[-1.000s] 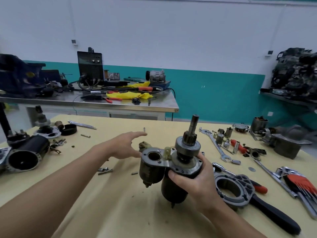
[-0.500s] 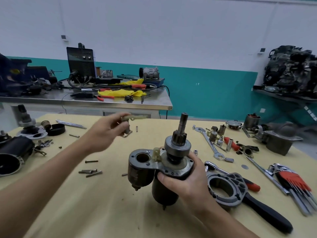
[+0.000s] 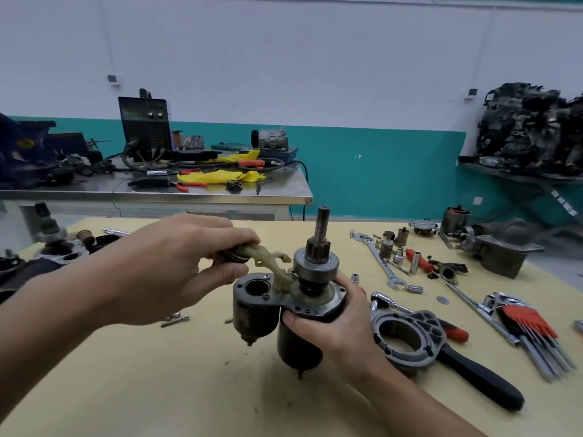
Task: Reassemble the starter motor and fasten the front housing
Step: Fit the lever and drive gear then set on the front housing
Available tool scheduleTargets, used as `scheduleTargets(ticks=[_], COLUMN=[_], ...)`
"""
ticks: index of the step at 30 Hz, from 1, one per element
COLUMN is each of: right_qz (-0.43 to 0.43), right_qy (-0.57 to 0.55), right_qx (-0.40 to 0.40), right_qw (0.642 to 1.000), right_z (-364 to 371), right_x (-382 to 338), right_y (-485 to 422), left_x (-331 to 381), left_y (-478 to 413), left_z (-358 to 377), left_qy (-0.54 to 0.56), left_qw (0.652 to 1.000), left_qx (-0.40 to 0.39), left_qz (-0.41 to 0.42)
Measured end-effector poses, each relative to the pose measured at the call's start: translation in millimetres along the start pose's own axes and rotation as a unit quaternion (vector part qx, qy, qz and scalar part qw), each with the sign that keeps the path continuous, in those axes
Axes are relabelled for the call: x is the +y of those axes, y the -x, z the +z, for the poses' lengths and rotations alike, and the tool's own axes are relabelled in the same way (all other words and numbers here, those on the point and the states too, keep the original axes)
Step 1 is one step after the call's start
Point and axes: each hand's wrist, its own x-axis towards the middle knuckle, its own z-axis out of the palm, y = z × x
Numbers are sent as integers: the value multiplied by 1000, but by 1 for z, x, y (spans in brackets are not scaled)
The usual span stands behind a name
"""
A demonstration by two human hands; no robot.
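Right hand point(image 3: 334, 329) wrapped around the lower body of the starter motor point(image 3: 284, 310), thumb across the front under the flange, fingers curled behind and mostly out of sight; wrist coming up from the bottom right corner. Motor held upright, clear of the yellow table point(image 3: 157, 389), pinion shaft point(image 3: 321, 228) pointing up, solenoid bore open on the left side of the flange.

Left hand point(image 3: 176, 266) reaching in from the left, forearm low across the frame, back of the hand toward the camera. Thumb and forefinger pinched together on the round end of a pale plastic shift fork point(image 3: 268, 263); remaining fingers folded in beside them. Fork angled down to the right, its lower end touching the flange between the bore and the drive gear; forked tips just beside the pinion collar. Exact seating of the lower end hard to tell, partly masked by the drive.

Front housing point(image 3: 407, 335) lying flat on the table just right of the right hand, its near edge covered by the wrist, a black-handled tool point(image 3: 479, 376) under it. Wrenches, sockets point(image 3: 397, 257) and hex keys point(image 3: 530, 326) spread farther right, small and blurred. Loose bolts point(image 3: 175, 318) near the left hand. Dark parts at the far left cut off by the frame edge and the forearm
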Motion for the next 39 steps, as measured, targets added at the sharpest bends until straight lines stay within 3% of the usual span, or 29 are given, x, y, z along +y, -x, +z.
scheduleTargets(ticks=[4, 14, 30, 35, 39], right_qz=[-9, -13, -33, -26, -22], right_qy=[-13, -27, -35, -49, -52], right_qx=[-5, -7, -1, -14, -25], right_qw=[1000, 1000, 999, 998, 998], right_z=[0, -3, 1, -1, 1], right_x=[0, 7, 10, 10, 9], right_y=[-1, -4, -5, -6, -6], left_x=[5, 16, 11, 9, 18], left_y=[-6, -13, -2, 4, 7], left_z=[13, 42, 60, 67, 79], left_qy=[52, 205, 259, 317, 396], left_qw=[999, 962, 956, 939, 902], left_qx=[1, 175, 131, 120, 153], left_qz=[-6, -43, -33, -62, -76])
